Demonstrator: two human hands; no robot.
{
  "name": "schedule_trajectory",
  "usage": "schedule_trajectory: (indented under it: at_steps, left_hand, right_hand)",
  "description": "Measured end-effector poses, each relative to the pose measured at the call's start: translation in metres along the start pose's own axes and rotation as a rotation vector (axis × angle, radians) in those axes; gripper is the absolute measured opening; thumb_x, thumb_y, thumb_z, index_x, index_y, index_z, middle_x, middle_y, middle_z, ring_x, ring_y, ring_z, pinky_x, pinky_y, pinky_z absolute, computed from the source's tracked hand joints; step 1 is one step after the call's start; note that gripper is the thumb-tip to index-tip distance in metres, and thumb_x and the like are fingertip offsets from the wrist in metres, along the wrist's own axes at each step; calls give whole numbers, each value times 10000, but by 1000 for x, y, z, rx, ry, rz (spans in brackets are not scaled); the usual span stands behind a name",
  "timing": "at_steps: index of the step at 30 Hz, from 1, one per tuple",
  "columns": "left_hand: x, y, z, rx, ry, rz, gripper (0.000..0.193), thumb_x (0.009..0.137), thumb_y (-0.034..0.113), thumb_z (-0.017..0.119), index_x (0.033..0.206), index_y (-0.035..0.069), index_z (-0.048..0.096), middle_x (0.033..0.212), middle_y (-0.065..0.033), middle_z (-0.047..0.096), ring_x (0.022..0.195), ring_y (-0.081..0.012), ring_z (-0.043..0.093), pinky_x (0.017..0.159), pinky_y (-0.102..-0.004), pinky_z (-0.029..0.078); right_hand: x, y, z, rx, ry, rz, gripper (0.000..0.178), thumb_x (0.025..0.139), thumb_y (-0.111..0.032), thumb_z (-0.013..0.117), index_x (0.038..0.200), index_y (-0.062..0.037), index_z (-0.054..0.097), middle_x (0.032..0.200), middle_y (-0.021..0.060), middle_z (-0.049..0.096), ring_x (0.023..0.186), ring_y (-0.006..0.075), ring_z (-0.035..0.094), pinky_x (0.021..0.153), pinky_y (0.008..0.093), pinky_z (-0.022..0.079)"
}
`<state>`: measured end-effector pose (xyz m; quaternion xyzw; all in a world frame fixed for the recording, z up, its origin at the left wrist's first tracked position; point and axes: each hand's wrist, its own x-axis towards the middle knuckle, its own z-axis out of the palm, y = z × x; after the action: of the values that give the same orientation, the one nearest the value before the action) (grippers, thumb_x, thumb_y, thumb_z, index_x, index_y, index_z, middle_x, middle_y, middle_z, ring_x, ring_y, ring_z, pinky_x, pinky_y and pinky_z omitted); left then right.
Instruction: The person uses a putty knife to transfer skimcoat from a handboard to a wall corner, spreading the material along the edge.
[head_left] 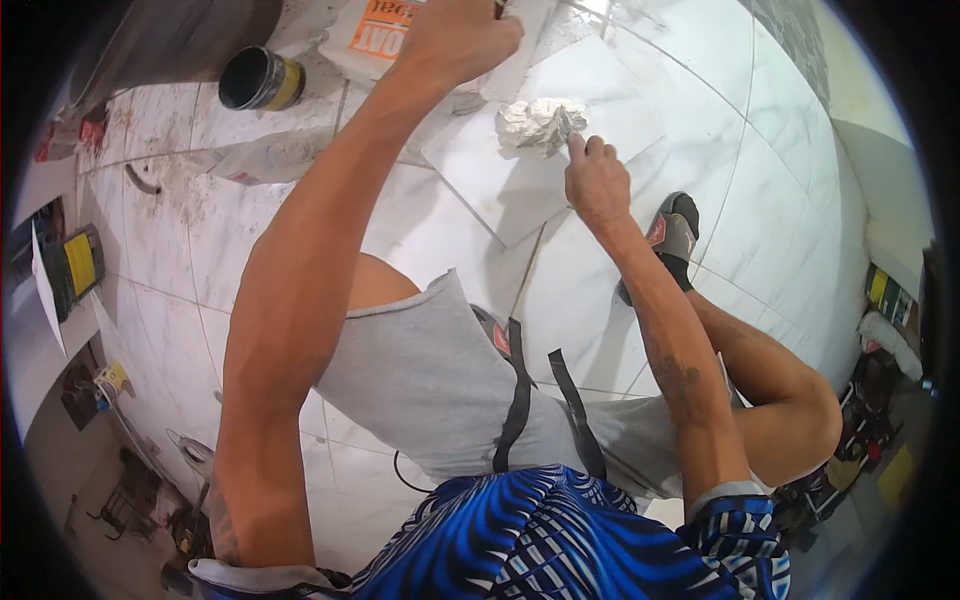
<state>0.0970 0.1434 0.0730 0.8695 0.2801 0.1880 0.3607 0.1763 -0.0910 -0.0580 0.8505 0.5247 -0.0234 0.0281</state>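
Note:
A mound of white paste (540, 124) sits on a square white tile (480, 195) laid on the floor. My right hand (598, 185) is closed on what looks like a putty knife, its grey end (574, 124) against the paste's right side and the rest hidden by my fingers. Farther off to the left, my left hand (462, 42) is closed, with something dark at its knuckles that I cannot make out. Beside that hand lies a white bag with an orange label (380, 28), partly covered by my wrist.
A dark round tub with a yellow band (262, 80) stands at the far left, near a large grey container (150, 45). Crumpled clear plastic (265, 158) and a short curved piece (142, 180) lie on the dirty floor tiles. My shod foot (672, 235) is right of the paste.

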Motion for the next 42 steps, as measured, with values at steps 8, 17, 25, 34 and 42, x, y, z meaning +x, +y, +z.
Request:
schedule_trajectory:
  at_steps: [8,17,25,34,42]
  left_hand:
    - [-8,6,-5,41,25,71,188,733,117,562,870,-6,599,843,-241,634,830,-380,620,744,-457,474]
    - [-10,0,-16,8,103,68,252,755,109,545,966,-8,618,859,-241,647,843,-394,628,764,-461,485]
    - [-10,-2,-11,-29,157,97,243,752,81,546,963,-14,623,873,-246,649,867,-398,629,783,-452,491]
    - [-9,11,-15,-59,71,37,251,737,62,528,952,-21,628,890,-247,650,874,-395,625,788,-447,490]
    - [-2,17,-8,-130,99,100,224,738,66,529,918,-26,625,860,-265,640,851,-407,623,773,-457,485]
  right_hand:
    - [-3,-7,16,-145,73,-294,399,793,-49,570,1179,45,530,925,128,540,856,262,561,694,349,528]
    - [0,-23,-14,-52,17,-356,241,823,-74,540,1015,69,569,934,134,536,861,265,555,703,367,531]
    - [-4,-27,5,-9,-154,-369,185,803,-37,530,959,54,575,942,147,550,912,280,557,686,378,514]
    - [5,-30,4,-133,-190,-526,179,794,-78,562,894,45,644,933,135,554,911,267,538,741,384,484]
    - [23,-38,13,-91,-7,-509,128,779,-58,561,889,0,593,921,138,546,910,281,550,716,381,495]
